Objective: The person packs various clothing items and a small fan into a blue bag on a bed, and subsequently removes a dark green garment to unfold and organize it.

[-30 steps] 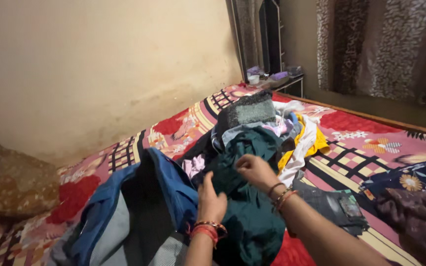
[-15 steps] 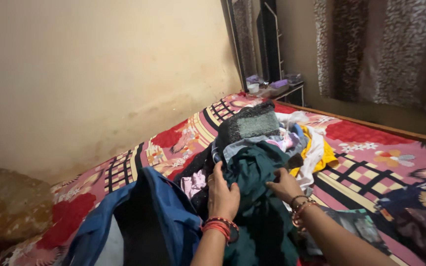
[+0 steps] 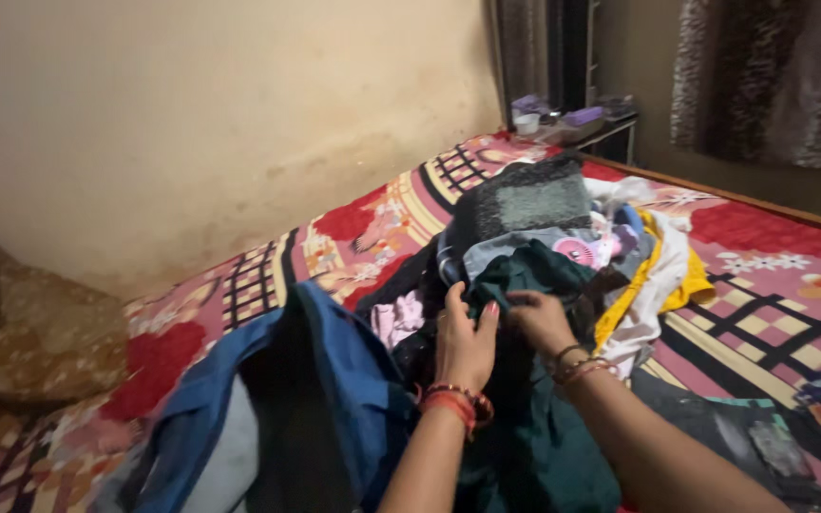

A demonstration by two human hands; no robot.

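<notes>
While bunched beneath them, dark green garment (image 3: 525,285) in left hand (image 3: 465,344) and right hand (image 3: 541,321), both grasping

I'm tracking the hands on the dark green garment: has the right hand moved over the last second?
Yes. The right hand has slid up the dark green garment toward the grey-and-black folded cloth, closing on the left hand.

**Soft cloth, rough wall**

The dark green garment (image 3: 525,285) at centre is matt woven cloth. Lower left, the blue garment (image 3: 344,370) looks smooth-faced. The patterned bedsheet (image 3: 353,228) is printed cotton-like fabric; the wall (image 3: 192,123) at upper left is rough, stained plaster.
</notes>
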